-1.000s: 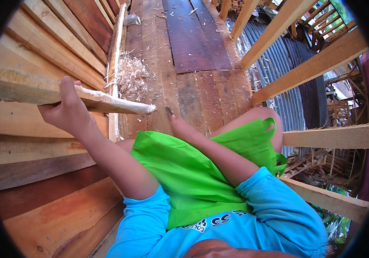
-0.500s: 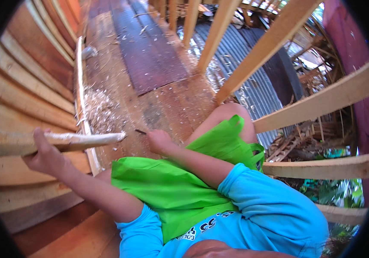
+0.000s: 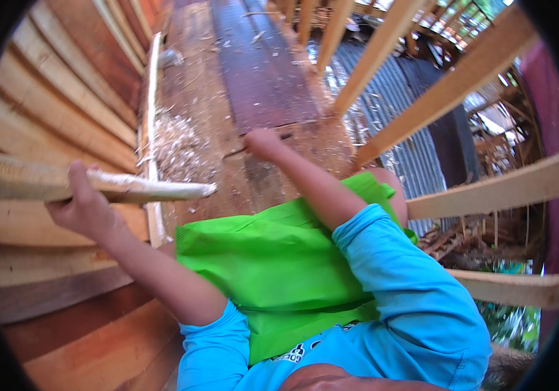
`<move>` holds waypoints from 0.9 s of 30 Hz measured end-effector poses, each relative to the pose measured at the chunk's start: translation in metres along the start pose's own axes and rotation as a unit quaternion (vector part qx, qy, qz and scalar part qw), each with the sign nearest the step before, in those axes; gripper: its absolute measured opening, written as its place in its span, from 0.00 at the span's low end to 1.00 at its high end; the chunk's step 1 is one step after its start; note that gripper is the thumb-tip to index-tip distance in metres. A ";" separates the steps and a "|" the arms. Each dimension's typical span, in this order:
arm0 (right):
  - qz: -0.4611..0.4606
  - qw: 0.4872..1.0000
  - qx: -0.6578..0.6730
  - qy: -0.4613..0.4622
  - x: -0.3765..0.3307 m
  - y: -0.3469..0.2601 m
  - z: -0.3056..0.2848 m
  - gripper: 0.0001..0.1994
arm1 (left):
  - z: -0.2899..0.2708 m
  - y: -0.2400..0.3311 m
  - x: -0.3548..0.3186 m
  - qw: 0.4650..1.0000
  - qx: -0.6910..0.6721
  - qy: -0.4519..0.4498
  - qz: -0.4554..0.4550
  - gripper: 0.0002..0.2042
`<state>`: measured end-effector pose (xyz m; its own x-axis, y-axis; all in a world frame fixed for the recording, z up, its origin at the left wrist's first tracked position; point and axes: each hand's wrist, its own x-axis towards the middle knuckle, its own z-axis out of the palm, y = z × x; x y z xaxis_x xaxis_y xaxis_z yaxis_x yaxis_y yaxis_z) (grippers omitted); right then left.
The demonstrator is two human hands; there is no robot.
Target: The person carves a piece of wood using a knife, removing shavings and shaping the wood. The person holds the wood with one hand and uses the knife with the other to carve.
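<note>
My left hand (image 3: 89,207) is closed around a long wooden stick (image 3: 168,189), with the thumb over its top. The stick runs in from the left rim, and its pale, pared end lies above the floor in front of my lap. My right hand (image 3: 264,144) is in a fist around a thin dark knife (image 3: 235,153). The blade points left, beyond the stick's end and apart from it, while the other end shows right of the fist. A bright green cloth (image 3: 273,260) covers my lap.
Pale wood shavings (image 3: 178,143) are heaped on the plank floor. A long pale pole (image 3: 152,104) lies along the plank wall (image 3: 64,104) at left. Wooden railing slats (image 3: 448,85) stand close on the right, with corrugated metal sheet (image 3: 396,111) beyond. A dark board (image 3: 263,72) lies ahead.
My right hand has moved forward and right with the knife, away from my lap and the stick's end. My left hand still holds the stick; the whole view has shifted somewhat.
</note>
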<state>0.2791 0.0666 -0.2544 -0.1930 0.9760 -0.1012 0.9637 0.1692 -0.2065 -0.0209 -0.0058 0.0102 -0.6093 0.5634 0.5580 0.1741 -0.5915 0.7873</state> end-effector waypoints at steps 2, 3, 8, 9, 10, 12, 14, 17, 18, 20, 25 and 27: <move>-0.029 1.000 0.002 -0.001 0.004 -0.002 -0.021 0.06 | -0.001 0.002 0.002 1.000 -0.003 0.004 0.008 0.15; -0.062 0.997 0.026 -0.040 0.004 -0.006 -0.032 0.07 | -0.002 0.001 0.002 1.000 -0.008 0.002 0.007 0.15; -0.178 0.960 0.028 -0.216 0.004 -0.016 -0.040 0.10 | 0.001 0.004 0.000 1.000 -0.004 0.003 -0.004 0.14; -0.204 0.951 0.019 -0.230 0.004 -0.015 -0.034 0.10 | 0.003 0.004 -0.001 1.000 -0.006 0.002 -0.006 0.14; -0.173 0.966 0.013 -0.190 0.006 -0.015 -0.030 0.10 | 0.004 0.004 -0.001 1.000 -0.006 0.000 -0.006 0.13; -0.107 0.988 0.002 -0.107 0.010 -0.009 -0.024 0.09 | 0.004 0.004 -0.002 1.000 -0.008 -0.004 -0.006 0.13; -0.228 0.967 0.087 -0.078 0.017 0.013 -0.019 0.08 | 0.009 0.003 -0.004 1.000 -0.009 -0.009 -0.007 0.13; -0.321 0.930 0.117 -0.135 0.012 0.009 -0.026 0.07 | 0.004 0.000 -0.002 1.000 0.010 -0.007 -0.018 0.15; -0.326 0.926 0.105 -0.160 0.007 0.003 -0.029 0.07 | 0.002 -0.001 -0.001 1.000 0.018 -0.006 -0.023 0.16; -0.350 0.910 0.119 -0.189 -0.003 0.002 -0.025 0.07 | 0.004 -0.003 -0.001 1.000 0.018 -0.010 -0.013 0.16; -0.292 0.943 0.096 -0.127 -0.008 0.015 -0.018 0.07 | 0.010 -0.011 -0.003 1.000 0.021 -0.013 -0.005 0.11; -0.247 0.963 0.086 -0.057 -0.002 0.029 -0.016 0.06 | 0.011 -0.014 -0.004 1.000 0.016 -0.018 -0.018 0.13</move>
<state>0.3104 0.0721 -0.2448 -0.6492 0.7587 -0.0541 0.7061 0.5748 -0.4135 -0.0128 0.0069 -0.0003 -0.5880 0.6041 0.5378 0.1783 -0.5517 0.8147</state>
